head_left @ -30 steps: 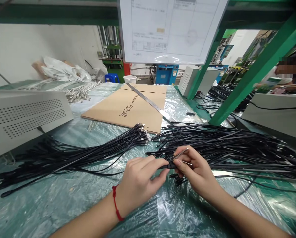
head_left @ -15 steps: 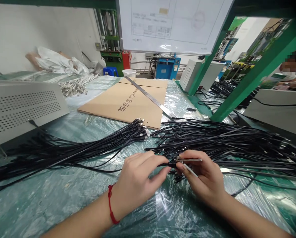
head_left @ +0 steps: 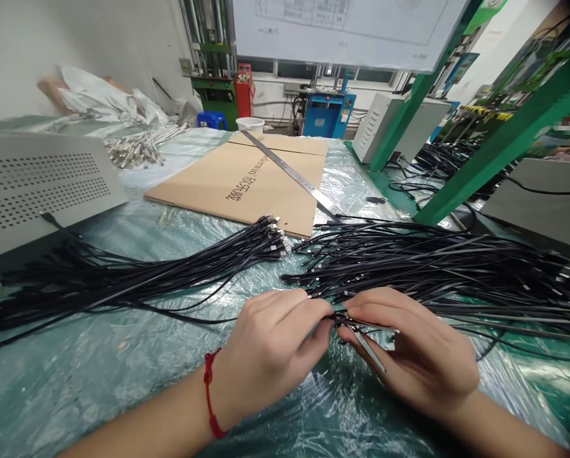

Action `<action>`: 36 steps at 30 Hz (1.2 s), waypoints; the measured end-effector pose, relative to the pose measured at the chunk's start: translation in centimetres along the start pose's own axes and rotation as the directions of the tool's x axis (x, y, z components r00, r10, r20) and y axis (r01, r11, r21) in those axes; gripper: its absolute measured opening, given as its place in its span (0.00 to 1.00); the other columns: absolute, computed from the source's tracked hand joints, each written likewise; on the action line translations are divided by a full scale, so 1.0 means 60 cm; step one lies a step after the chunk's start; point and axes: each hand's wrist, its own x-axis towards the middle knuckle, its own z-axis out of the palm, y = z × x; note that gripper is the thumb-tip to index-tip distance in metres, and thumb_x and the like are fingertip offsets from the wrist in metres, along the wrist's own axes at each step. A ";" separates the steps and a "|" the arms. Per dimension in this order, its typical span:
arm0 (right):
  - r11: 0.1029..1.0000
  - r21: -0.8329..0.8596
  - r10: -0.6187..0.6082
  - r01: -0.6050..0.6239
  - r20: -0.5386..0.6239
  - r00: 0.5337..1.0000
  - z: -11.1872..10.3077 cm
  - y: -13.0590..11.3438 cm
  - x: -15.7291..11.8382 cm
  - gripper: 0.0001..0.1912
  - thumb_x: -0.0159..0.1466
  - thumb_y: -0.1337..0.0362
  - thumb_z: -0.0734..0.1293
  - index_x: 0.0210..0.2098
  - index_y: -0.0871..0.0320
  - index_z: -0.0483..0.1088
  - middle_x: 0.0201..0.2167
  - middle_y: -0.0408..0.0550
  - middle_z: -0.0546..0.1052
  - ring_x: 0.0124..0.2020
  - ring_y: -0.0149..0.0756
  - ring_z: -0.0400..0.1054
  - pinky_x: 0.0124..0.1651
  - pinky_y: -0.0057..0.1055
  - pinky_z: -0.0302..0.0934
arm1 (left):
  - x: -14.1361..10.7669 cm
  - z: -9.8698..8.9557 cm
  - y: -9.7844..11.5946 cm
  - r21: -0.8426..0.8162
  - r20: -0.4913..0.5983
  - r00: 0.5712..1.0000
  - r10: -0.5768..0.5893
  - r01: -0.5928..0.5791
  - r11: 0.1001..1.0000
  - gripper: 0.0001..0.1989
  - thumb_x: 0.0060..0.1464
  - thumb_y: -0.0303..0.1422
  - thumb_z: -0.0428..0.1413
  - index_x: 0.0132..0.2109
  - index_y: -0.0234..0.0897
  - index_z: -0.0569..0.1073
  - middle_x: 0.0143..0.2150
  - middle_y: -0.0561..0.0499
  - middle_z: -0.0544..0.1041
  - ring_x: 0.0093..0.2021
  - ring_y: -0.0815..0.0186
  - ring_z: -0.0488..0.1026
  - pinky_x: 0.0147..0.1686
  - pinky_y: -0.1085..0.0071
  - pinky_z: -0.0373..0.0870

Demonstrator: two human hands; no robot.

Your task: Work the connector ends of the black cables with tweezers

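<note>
Near the middle, my left hand [head_left: 280, 340] pinches a black cable [head_left: 331, 316] close to its end; a red cord bracelet [head_left: 209, 394] circles that wrist. My right hand [head_left: 409, 343] is closed around a nail clipper [head_left: 371, 351], its two metal arms spread toward the palm. The clipper's jaws meet the cable end right at my left fingertips; the exact contact is hidden by the fingers. To the left lies a bundle of black cables [head_left: 189, 261] with metal plugs toward the middle. Behind my right hand spreads a larger pile of black cables [head_left: 423, 261].
A flat cardboard sheet [head_left: 266, 184] lies beyond the cables, with a steel ruler [head_left: 292, 175] across it. A perforated grey box [head_left: 46, 191] stands at left. A green post [head_left: 504, 140] slants at right. Plastic film [head_left: 137, 394] covers the table.
The view has tilted slightly downward. My right hand has turned, and the clipper's arms now slope further down to the right. The left hand keeps its pinch on the cable.
</note>
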 end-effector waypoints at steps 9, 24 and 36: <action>1.000 0.004 0.023 -0.024 0.042 0.999 0.002 0.000 -0.004 0.21 0.58 0.77 0.73 0.49 0.56 0.71 0.38 0.48 0.79 0.41 0.36 0.75 0.43 0.33 0.73 | 0.001 0.001 0.000 0.009 0.017 1.000 -0.007 0.007 1.000 0.05 0.60 0.23 0.56 0.42 0.34 0.74 0.29 0.55 0.67 0.29 0.68 0.64 0.30 0.68 0.59; 0.995 0.063 0.079 -0.083 0.056 0.995 -0.001 0.003 -0.005 0.15 0.60 0.74 0.73 0.45 0.53 0.73 0.35 0.46 0.80 0.37 0.36 0.76 0.40 0.33 0.73 | -0.001 0.002 0.000 0.030 0.039 0.999 0.021 -0.022 0.999 0.03 0.62 0.24 0.55 0.41 0.35 0.73 0.28 0.54 0.67 0.28 0.68 0.63 0.29 0.67 0.59; 0.757 0.292 0.559 -0.585 0.175 0.811 0.014 0.019 -0.002 0.07 0.67 0.59 0.68 0.44 0.53 0.69 0.29 0.41 0.76 0.29 0.30 0.74 0.33 0.25 0.70 | -0.002 -0.001 -0.007 -0.018 0.008 1.000 -0.026 0.026 1.000 0.08 0.63 0.27 0.56 0.49 0.39 0.72 0.34 0.53 0.73 0.33 0.68 0.70 0.34 0.69 0.65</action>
